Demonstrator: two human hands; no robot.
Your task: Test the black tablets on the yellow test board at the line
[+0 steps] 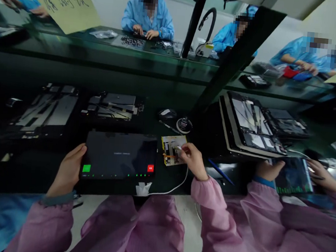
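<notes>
My left hand (68,170) grips the left edge of a dark tablet (119,153), thumb near the screen's rim. The tablet's screen is lit, with a green box at lower left, a red box at lower right and tiny green marks along the bottom. To its right lies a small yellow-edged card with electronic parts (171,158) and an orange strip. Over this card my right hand (193,159) is closed in a pinch on the end of a white cable (176,187); a small silvery tip shows at the fingers. The cable runs to white tape (143,189) at the table edge.
Opened tablets (50,108) lie behind at left, with another opened tablet (115,106) beside them. A mouse (167,114) and a round disc (184,124) sit behind the card. Stacked tablets (250,122) and a blue pen (221,171) are right. A co-worker's hands (270,169) hold another tablet.
</notes>
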